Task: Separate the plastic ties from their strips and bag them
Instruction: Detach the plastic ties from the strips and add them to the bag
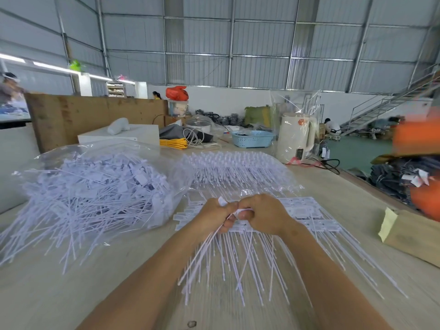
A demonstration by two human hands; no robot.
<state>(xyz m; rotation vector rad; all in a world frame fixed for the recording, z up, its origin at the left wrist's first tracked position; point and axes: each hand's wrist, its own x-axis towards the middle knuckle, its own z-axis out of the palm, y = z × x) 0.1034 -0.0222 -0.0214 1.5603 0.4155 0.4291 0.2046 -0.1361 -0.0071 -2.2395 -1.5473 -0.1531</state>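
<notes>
The wide tabletop (pixel 71 294) carried almost everything of the task. On its left part lay the clear bag (pixel 100 184), open toward the person and already heaped with loose ties, many tails spilling out of its mouth onto the wood. In the middle, under and beyond the hands, lay the strips (pixel 307 210) of ties not yet separated, their flat heads in rows across the view and their thin tails running toward the person. Both hands met just above these strips. The left hand (pixel 215 216) held a small bundle of ties (pixel 209 248) in a clenched grip, the heads up at the fingers and the long axis falling down and toward the body. The right hand (pixel 264 214) pinched a tie head just beside the left thumb, touching it. The bag lay to the left of this grip, so the left hand was nearer to it, and I judge the bundle should travel leftward, heads first.
</notes>
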